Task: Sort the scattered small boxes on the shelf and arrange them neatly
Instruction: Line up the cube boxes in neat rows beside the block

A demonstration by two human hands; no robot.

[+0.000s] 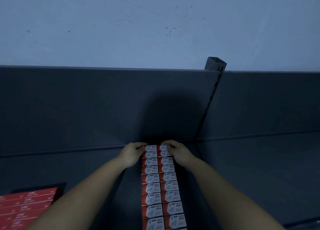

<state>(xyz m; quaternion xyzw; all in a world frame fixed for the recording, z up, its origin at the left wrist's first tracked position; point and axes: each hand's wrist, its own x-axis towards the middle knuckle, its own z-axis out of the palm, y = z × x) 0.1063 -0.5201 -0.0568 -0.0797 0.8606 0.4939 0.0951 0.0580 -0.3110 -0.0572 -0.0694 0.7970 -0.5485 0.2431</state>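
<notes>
Shelf (69, 169): dark deck beneath and around both sets of fingers; one bay in use, a second to the right of the right fingers, past one slotted upright (209, 105).
Back panel (86, 108): just beyond the fingertips; probable stop for the rows, likely to send them bowing sideways if met with a hard shove; one per bay.
Red stack (27, 205): well left of the left fingers and nearer the body, untouched; open to a knock from the left forearm; too blurred to count.
Paper-clip boxes (160, 186): two touching rows, lying flat, running from the fingers back toward the body; liable to skew or split along the seam under an uneven squeeze; nine showing per row, plus a sliver of one more at the bottom of the right row.
Far left box (151, 148): under the left fingertips, close to the back panel; apt to tip if lifted by one edge; one.
Far right box (164, 147): under the right fingertips, touching its neighbour; same hazard; one.
Left hand (133, 153): fingers bent together round the outer edge of the far left box.
Right hand (179, 151): fingers curled over the far right box; exact pinch too small to read.
</notes>
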